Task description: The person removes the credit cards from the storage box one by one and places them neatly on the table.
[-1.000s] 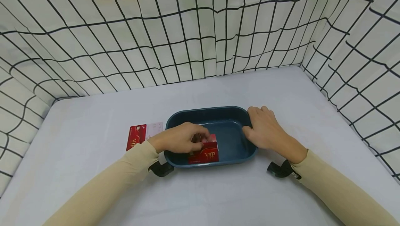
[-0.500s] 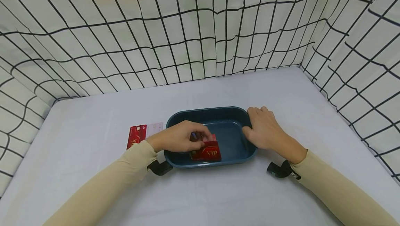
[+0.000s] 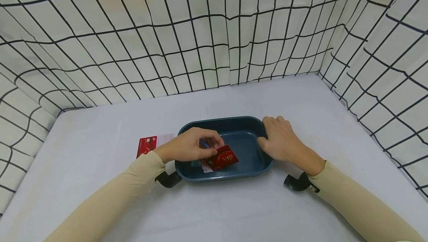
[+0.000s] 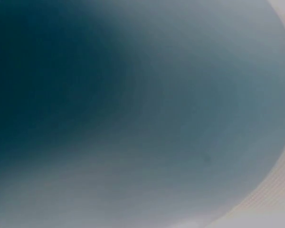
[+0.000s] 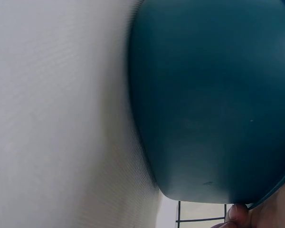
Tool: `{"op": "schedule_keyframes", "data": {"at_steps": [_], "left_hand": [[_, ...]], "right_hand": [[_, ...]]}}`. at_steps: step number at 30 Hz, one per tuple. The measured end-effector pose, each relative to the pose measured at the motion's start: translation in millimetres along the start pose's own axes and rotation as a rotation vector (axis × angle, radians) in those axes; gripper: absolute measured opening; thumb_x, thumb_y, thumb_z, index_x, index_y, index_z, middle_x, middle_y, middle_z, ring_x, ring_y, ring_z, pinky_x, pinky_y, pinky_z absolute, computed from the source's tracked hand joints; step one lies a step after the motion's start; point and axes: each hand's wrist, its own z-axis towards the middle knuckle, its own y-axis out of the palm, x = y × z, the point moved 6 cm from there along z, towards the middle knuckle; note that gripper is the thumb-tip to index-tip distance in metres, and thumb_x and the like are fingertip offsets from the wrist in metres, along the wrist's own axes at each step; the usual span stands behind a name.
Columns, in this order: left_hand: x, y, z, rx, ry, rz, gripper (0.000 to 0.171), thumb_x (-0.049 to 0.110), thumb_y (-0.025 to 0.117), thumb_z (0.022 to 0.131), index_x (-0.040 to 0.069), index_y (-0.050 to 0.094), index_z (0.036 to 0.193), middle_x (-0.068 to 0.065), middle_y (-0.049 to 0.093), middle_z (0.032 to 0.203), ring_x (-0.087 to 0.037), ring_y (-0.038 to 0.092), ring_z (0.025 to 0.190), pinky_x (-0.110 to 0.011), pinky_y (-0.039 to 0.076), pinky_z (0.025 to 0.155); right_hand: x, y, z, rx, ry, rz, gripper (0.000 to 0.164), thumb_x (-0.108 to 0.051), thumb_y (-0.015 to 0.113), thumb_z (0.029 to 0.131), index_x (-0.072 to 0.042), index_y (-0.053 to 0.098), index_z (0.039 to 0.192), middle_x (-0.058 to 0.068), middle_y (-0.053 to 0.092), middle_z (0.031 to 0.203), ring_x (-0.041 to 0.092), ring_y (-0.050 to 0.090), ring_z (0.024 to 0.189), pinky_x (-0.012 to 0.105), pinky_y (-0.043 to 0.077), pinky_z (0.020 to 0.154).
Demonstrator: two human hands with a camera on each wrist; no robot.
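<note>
A dark blue tray (image 3: 251,149) sits on the table, and my right hand (image 3: 282,141) grips the rim at its right end. Inside the tray's left half, my left hand (image 3: 192,146) pinches a red VIP card (image 3: 226,158), which is tilted. Part of a pale card (image 3: 206,167) shows below the red one. A small bit of blue shows between the left thumb and fingers. The tray's blurred wall (image 4: 190,104) fills most of the left wrist view. In the right wrist view, fingertips (image 5: 238,213) touch the rim beside the tray's outer wall (image 5: 204,104).
Left of the tray, a red card (image 3: 147,145) and a pale pink card (image 3: 165,138) lie on the white tabletop (image 3: 220,212), partly behind the left wrist. Black wire grid (image 3: 194,45) over white sheeting encloses the back and sides. Black wrist-worn devices (image 3: 168,180) hang below both wrists.
The red VIP card in my left hand has tilted and moved up from the tray's near wall, showing the pale card below it. My right hand keeps its grip on the rim.
</note>
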Motion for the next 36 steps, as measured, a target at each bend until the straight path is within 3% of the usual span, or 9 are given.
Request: {"op": "schedule_keyframes", "data": {"at_steps": [9,15,26,36], "left_hand": [[-0.1,-6.0,-8.2,0.086,0.037,-0.076,0.025,0.008,0.072,0.094,0.012,0.068,0.119,-0.008,0.073,0.113,-0.018,0.068,0.102,-0.029,0.063,0.088],[6.5,-12.8,-15.4,0.124,0.067,-0.095,0.025,0.007,0.071,0.095,0.013,0.068,0.118,-0.007,0.073,0.114,-0.017,0.069,0.103,-0.03,0.063,0.088],[12.8,-16.3,-27.2,0.174,0.064,-0.064,0.027,0.009,0.073,0.094,0.014,0.067,0.119,-0.005,0.072,0.117,-0.016,0.068,0.105,-0.034,0.064,0.087],[16.8,-19.4,-39.7,0.233,0.0,-0.183,0.028,0.006,0.071,0.094,0.011,0.064,0.12,-0.008,0.068,0.116,-0.023,0.067,0.106,-0.03,0.064,0.088]], "right_hand": [[-3,1,2,-0.003,-0.002,-0.003,0.022,-0.023,0.053,0.086,-0.004,0.055,0.098,0.01,0.057,0.088,0.027,0.042,0.082,0.034,0.03,0.073],[-3,0,2,0.008,-0.004,-0.011,0.018,-0.022,0.052,0.085,-0.006,0.053,0.093,0.008,0.052,0.082,0.027,0.04,0.079,0.034,0.028,0.071],[-4,-1,0,0.025,-0.005,-0.012,0.017,-0.022,0.052,0.084,-0.006,0.052,0.091,0.007,0.05,0.08,0.026,0.039,0.077,0.034,0.026,0.07],[-4,-1,-2,0.021,-0.009,-0.007,0.017,-0.021,0.051,0.085,-0.005,0.052,0.091,0.007,0.048,0.079,0.025,0.038,0.077,0.034,0.025,0.07]]}}
